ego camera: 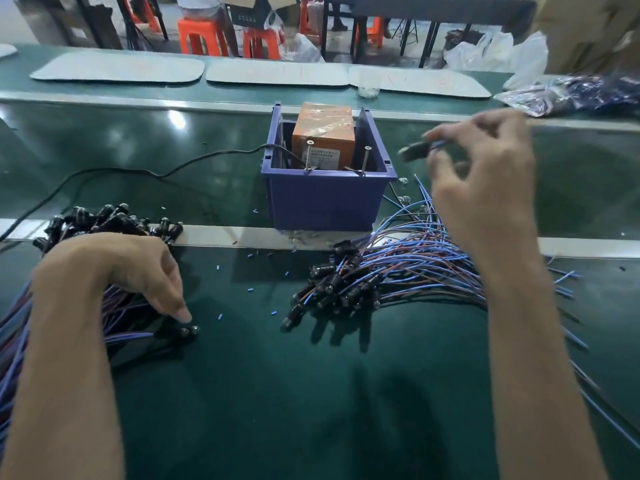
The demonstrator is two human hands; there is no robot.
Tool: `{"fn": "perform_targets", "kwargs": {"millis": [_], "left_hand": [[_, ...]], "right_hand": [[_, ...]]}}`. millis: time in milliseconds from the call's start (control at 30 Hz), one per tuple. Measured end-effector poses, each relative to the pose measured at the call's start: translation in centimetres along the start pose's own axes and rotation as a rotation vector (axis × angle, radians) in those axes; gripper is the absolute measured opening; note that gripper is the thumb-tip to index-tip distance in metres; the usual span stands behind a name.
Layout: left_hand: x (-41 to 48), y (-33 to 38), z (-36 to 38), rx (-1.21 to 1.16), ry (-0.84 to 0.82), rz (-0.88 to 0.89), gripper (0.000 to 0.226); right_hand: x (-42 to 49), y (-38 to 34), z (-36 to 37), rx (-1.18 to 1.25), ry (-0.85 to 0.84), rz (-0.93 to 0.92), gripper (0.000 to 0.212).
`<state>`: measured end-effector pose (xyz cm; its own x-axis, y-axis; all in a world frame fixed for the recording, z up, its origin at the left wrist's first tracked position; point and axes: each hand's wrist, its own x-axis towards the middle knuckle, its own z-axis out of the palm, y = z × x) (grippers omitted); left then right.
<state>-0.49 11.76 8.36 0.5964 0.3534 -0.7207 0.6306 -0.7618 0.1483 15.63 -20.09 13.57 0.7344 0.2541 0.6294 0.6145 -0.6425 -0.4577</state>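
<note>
The right hand [485, 174] is hanging raised to the right of the blue bin [325, 202], well above the green table [277, 393]. It is pinching one wired part [415, 151] between thumb and fingertips, with the other fingers loosely curled. The picture is blurring this part.

The left hand [121, 271] is resting on the left heap [114, 220] with its fingers bent downward. One fingertip is touching a piece at the near edge; whether it is gripping that piece cannot be told.

Handling, as a judgement: each part is looking light, with a stiff black body, a clear tip that may be fragile, and thin limp wires that tangle easily. Taking hold at the black body is advisable, not at the wires.

Count:
- One bin, which is holding one orange box [323, 133].
- Two upright screws [309, 154], standing at the bin's front rim.
- Two heaps, the right heap [346, 289] lying beside the bin. Their pieces are too many to count.
- Three pale mats [117, 71], lying at the far side.
</note>
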Motion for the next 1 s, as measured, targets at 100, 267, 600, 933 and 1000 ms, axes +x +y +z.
{"fn": "perform_targets", "kwargs": {"millis": [100,267,600,933,1000], "left_hand": [[0.2,1.2,0.5,0.047,-0.012,-0.025,0.067],[1.4,2.9,1.4,0.14,-0.019,-0.009,0.049],[2.3,2.8,1.5,0.003,0.015,0.108,0.038],[1.0,3.9,0.9,-0.114,0.219,0.247,0.024],[1.0,4.2,1.0,-0.118,0.245,0.255,0.022]], "right_hand": [[-2.6,-0.9,3.0,-0.108,-0.491,0.05,0.024],[-3.6,-0.7,4.3,-0.284,-1.118,-0.006,0.036],[-3.3,-1.8,4.4,-0.129,-0.753,-0.08,0.028],[-14.5,-13.0,13.4,0.127,-0.902,-0.48,0.032],[-14.0,-12.5,13.4,0.137,-0.848,-0.444,0.027]]}}
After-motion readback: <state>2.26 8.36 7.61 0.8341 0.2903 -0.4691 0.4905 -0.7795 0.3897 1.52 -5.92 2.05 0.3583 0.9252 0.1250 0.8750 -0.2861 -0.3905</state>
